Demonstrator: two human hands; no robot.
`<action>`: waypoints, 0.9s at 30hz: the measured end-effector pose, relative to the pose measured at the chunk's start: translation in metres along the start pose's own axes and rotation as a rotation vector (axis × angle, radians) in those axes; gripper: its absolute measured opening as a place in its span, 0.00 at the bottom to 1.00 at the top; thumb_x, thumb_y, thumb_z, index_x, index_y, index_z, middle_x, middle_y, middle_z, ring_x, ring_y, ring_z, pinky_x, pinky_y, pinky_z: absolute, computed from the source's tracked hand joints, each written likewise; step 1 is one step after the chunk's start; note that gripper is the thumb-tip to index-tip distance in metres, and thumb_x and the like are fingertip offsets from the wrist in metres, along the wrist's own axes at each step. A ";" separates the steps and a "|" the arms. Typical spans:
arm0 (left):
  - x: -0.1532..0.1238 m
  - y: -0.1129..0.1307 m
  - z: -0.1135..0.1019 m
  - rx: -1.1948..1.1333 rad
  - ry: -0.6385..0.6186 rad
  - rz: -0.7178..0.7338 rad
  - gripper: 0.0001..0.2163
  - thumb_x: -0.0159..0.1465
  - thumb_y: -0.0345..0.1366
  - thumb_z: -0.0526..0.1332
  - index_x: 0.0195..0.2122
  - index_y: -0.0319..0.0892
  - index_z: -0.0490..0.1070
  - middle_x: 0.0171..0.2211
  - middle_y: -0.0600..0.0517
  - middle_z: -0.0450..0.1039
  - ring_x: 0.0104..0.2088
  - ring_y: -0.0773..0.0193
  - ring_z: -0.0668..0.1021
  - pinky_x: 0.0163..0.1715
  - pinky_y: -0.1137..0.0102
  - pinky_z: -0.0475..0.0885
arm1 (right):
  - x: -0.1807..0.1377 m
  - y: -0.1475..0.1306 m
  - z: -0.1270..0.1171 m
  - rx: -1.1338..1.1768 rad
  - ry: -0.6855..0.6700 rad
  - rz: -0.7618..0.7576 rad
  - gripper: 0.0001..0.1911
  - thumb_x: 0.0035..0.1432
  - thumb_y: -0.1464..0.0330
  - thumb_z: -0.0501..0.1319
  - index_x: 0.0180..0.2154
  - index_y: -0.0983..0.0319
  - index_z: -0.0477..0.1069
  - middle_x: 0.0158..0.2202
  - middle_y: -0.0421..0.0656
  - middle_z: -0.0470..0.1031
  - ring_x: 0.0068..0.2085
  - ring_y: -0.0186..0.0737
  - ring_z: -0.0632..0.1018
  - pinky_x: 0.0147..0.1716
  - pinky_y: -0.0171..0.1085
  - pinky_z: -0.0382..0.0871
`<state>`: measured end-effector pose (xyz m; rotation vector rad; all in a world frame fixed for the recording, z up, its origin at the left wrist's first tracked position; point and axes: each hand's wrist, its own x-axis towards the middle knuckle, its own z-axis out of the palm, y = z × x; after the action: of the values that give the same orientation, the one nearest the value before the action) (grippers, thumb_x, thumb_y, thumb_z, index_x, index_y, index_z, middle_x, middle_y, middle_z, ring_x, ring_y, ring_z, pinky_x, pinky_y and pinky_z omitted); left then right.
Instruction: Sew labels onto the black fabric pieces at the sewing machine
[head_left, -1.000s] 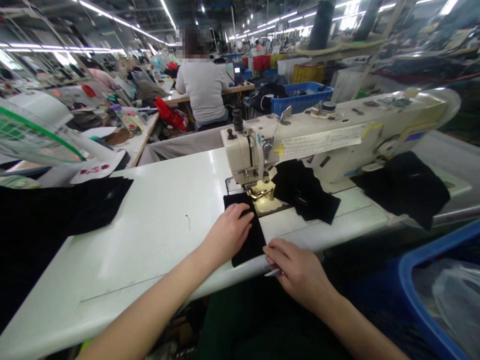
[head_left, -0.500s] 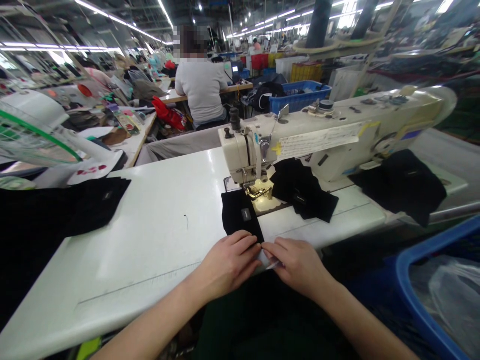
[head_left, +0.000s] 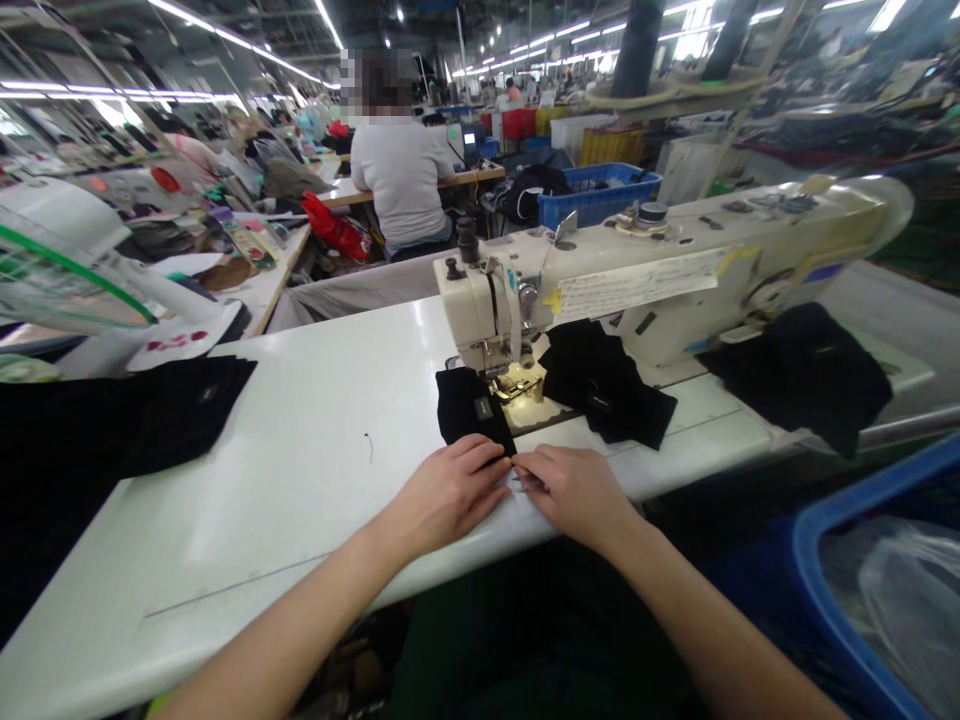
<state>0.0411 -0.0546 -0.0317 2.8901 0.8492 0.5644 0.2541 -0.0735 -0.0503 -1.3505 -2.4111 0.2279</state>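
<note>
A small black fabric piece (head_left: 471,412) with a little grey label lies on the white table (head_left: 300,470), its far end by the presser foot of the cream sewing machine (head_left: 600,280). My left hand (head_left: 450,492) rests on the piece's near edge, fingers together and pressing it down. My right hand (head_left: 571,488) meets it fingertip to fingertip, pinched at that same edge with a thin pale tool under its fingers.
More black pieces lie right of the needle (head_left: 611,385), further right on the machine bed (head_left: 806,372) and at the table's left (head_left: 150,415). A blue bin (head_left: 862,600) stands low right. A person in a grey shirt (head_left: 405,180) sits with their back to me at a table behind.
The black piece slid away from me toward the needle and shows its grey label. My left hand came off its middle to its near edge; my right hand moved up to meet it.
</note>
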 end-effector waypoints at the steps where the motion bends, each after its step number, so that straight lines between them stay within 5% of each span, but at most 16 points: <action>1: 0.001 -0.003 0.001 0.005 0.005 0.000 0.12 0.70 0.36 0.56 0.51 0.39 0.74 0.46 0.41 0.76 0.50 0.53 0.77 0.47 0.58 0.80 | 0.003 0.001 0.000 -0.005 -0.005 0.006 0.07 0.60 0.73 0.62 0.40 0.60 0.76 0.33 0.41 0.78 0.32 0.39 0.78 0.31 0.35 0.62; 9: 0.008 -0.024 0.002 0.041 -0.007 -0.011 0.12 0.71 0.36 0.56 0.50 0.38 0.75 0.47 0.41 0.75 0.50 0.53 0.76 0.48 0.58 0.79 | 0.017 0.004 0.000 0.004 0.034 0.035 0.10 0.63 0.72 0.60 0.44 0.59 0.77 0.35 0.42 0.80 0.34 0.39 0.79 0.31 0.34 0.64; 19: 0.019 -0.051 0.001 0.050 -0.003 -0.030 0.13 0.71 0.36 0.56 0.48 0.38 0.76 0.47 0.41 0.75 0.50 0.54 0.76 0.48 0.59 0.78 | -0.020 0.054 -0.029 -0.071 0.564 0.407 0.12 0.66 0.66 0.57 0.46 0.60 0.77 0.47 0.46 0.78 0.37 0.41 0.79 0.33 0.37 0.70; 27: 0.027 -0.071 0.000 0.059 0.020 -0.046 0.13 0.71 0.37 0.55 0.48 0.39 0.78 0.46 0.41 0.76 0.48 0.54 0.77 0.47 0.58 0.78 | -0.044 0.097 -0.044 -0.152 0.424 0.750 0.20 0.65 0.58 0.55 0.49 0.63 0.75 0.50 0.50 0.76 0.39 0.50 0.79 0.36 0.45 0.71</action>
<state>0.0262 0.0196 -0.0352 2.9141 0.9484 0.5746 0.3681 -0.0610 -0.0508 -2.0791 -1.5276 -0.0573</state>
